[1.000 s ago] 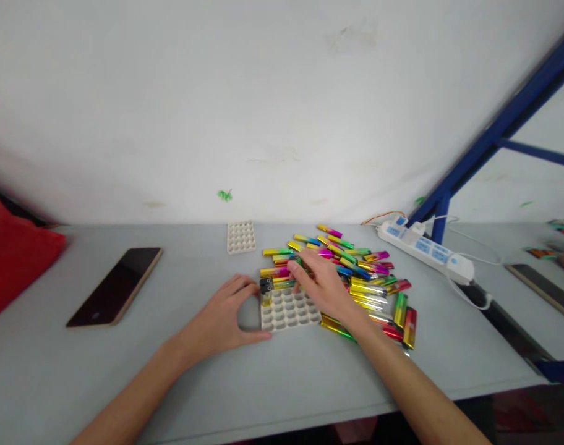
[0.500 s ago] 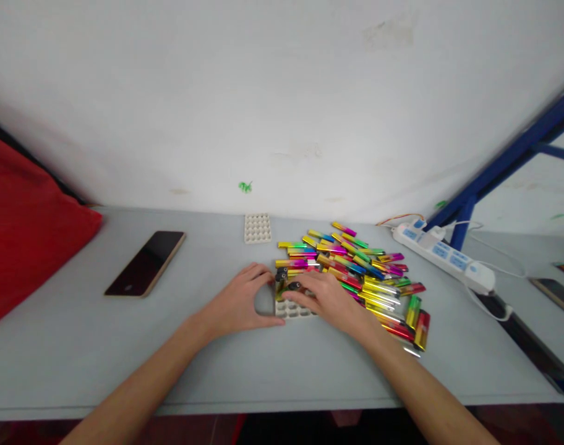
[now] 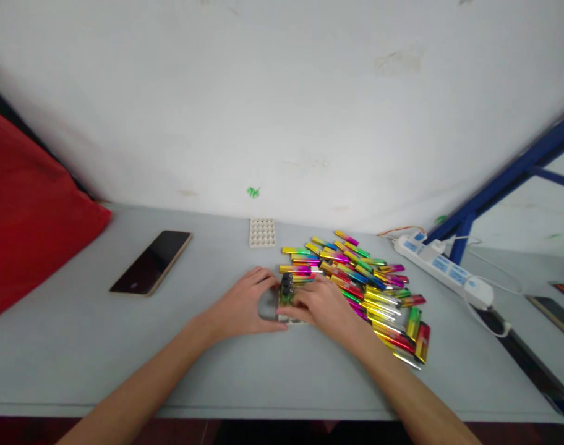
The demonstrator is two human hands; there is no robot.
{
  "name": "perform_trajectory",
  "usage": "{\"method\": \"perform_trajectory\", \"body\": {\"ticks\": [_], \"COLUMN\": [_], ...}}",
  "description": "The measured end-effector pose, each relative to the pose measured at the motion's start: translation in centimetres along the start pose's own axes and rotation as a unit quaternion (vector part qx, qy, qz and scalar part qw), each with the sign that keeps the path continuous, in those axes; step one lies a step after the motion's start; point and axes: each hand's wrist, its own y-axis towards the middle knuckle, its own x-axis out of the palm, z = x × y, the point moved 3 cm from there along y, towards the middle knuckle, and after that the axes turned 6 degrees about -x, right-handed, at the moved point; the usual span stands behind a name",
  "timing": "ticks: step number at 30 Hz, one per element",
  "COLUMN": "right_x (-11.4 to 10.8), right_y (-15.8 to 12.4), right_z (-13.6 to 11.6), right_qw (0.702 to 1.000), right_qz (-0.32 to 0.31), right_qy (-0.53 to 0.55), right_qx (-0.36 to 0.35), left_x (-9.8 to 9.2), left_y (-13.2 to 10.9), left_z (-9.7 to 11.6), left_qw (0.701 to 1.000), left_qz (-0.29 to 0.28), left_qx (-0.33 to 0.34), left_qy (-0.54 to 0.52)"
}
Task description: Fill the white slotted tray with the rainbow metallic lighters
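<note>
My left hand (image 3: 245,306) curls around the left edge of a white tray with round holes (image 3: 284,317), thumb at its front and fingers at its back. My right hand (image 3: 323,306) lies over most of that tray, fingers closed on a lighter (image 3: 287,290) standing upright in the tray's left column beside other black-capped lighters. A heap of several shiny multicoloured lighters (image 3: 365,284) lies just to the right of my hands.
A second holed tray (image 3: 262,232) lies further back by the wall. A dark phone (image 3: 151,262) rests on the grey table (image 3: 78,346) at left, a red bag (image 3: 26,222) beyond it. A white power strip (image 3: 444,271) and blue frame leg (image 3: 462,238) stand at right.
My right hand left the heap with a lighter, came down over the tray and stood it in the left column. The left hand kept its hold. The camera turned left.
</note>
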Motion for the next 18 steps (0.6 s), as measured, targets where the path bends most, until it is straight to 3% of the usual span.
{"method": "perform_trajectory", "body": {"ticks": [3, 8, 11, 18], "right_x": [-1.5, -3.6, -3.1, -1.3], "right_y": [-0.6, -1.8, -1.8, 0.5], "right_z": [1.6, 5.6, 6.6, 6.0], "right_qw": [0.999, 0.990, 0.992, 0.991], "right_qz": [0.033, 0.110, 0.086, 0.014], "right_qy": [0.033, -0.017, -0.052, -0.114], "right_qx": [0.015, 0.087, 0.072, 0.074], "left_x": [0.0, 0.1, 0.1, 0.1], "left_y": [0.0, -0.1, -0.1, -0.2], "left_z": [0.0, -0.1, -0.1, 0.1], "left_qw": [1.000, 1.000, 1.000, 1.000], "left_qz": [0.009, 0.011, 0.010, 0.009], "left_qx": [0.000, 0.008, 0.005, 0.011], "left_qy": [0.005, 0.007, 0.014, 0.021]}}
